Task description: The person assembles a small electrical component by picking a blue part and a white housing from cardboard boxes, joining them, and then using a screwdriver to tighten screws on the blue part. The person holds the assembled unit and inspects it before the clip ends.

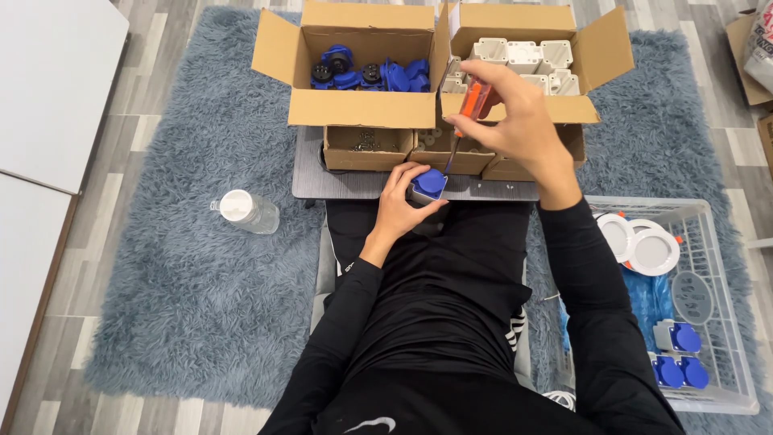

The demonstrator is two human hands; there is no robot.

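My left hand [400, 201] grips a small grey box with a blue round socket cover [431, 183], held at the near edge of a dark grey board [338, 184] over my lap. My right hand [515, 117] is closed on a screwdriver with an orange handle [476, 101]. Its thin shaft [452, 153] points down, with the tip at the blue cover. Both sleeves are black.
Behind the board stand an open carton of blue socket parts [362, 72] and an open carton of grey-white housings [527, 58], with small boxes of screws [368, 147] in front. A clear bottle [245, 211] lies on the grey rug at left. A white wire basket [708, 322] at right holds finished pieces.
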